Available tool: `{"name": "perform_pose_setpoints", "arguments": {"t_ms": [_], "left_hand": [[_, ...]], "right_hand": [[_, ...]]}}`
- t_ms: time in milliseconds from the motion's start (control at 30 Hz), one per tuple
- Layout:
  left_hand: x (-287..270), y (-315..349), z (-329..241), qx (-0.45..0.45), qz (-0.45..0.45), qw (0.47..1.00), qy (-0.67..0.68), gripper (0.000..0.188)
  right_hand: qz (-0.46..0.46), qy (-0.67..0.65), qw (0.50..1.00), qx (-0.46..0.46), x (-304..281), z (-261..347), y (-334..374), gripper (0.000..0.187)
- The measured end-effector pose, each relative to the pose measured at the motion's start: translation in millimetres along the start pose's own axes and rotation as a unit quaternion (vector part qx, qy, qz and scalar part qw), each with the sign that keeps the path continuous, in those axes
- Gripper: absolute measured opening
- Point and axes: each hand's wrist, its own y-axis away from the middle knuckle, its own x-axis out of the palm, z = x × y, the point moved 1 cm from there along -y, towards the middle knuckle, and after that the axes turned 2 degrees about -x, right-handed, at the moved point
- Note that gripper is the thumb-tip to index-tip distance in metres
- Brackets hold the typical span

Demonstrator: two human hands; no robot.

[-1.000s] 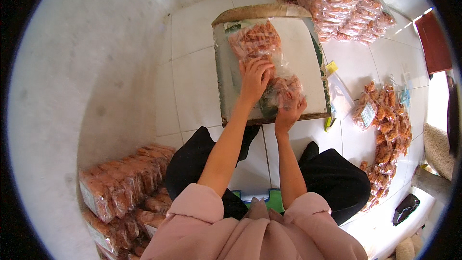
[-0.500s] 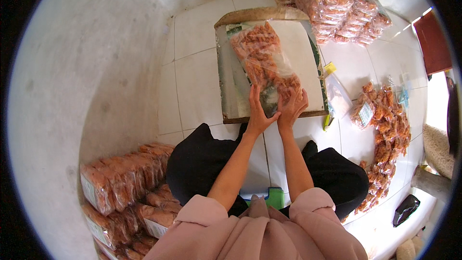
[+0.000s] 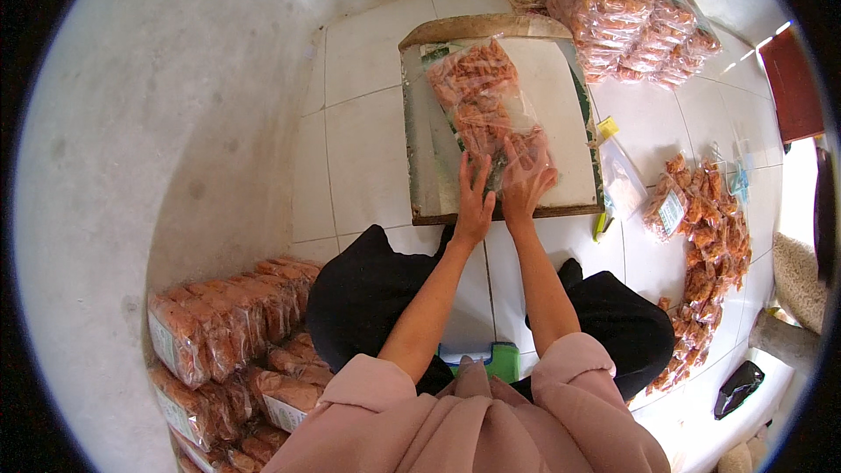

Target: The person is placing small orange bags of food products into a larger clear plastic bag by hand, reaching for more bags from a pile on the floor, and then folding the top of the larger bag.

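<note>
In the head view, a clear plastic bag of orange-brown fried snack pieces [image 3: 477, 92] lay flat on a low table [image 3: 561, 140] with a worn wooden rim, its length running from the table's far left part toward the near edge. The left hand [image 3: 476, 201] was at the near left corner of the bag, fingers extended and slightly parted, fingertips at the bag's edge; whether they pressed on it could not be determined. The right hand [image 3: 526, 188] was spread over the near end of the bag, palm down, fingers pointing away from the body; its grip, if any, could not be told. Right of the table, a clear plastic pouch with a yellow end [image 3: 620, 177] lay on the white tiled floor [image 3: 363, 153], a yellow-green tool [image 3: 601, 226] just beside it. Farther right, a long heap of small snack packets [image 3: 705, 245] was noted, a labelled packet [image 3: 667, 212] at its left side. Large bagged bundles [image 3: 604, 13] stood stacked beyond the table's far right corner. At lower left, rows of filled, labelled packs [image 3: 232, 320] were stacked against the wall [image 3: 114, 166]. A black item [image 3: 738, 389] lay at lower right.
</note>
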Motion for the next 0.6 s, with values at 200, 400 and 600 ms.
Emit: {"name": "perform_pose_setpoints", "arguments": {"t_ms": [200, 400, 600], "left_hand": [[-10.6, -60.3, 17.0, -0.129, -0.111, 0.985, 0.010, 0.054], [-10.4, -84.1, 23.0, -0.183, -0.052, 0.982, -0.016, 0.062], [-11.6, -82.7, 30.5, -0.163, -0.058, 0.984, -0.040, 0.062]], "right_hand": [[0.012, 0.006, 1.000, -0.018, 1.1, 7.4, -5.8, 0.045], [0.037, 0.006, 0.999, -0.007, 9.5, 10.2, -13.8, 0.037], [0.017, 0.005, 0.999, 0.032, 14.9, 24.4, -33.8, 0.017]]}}
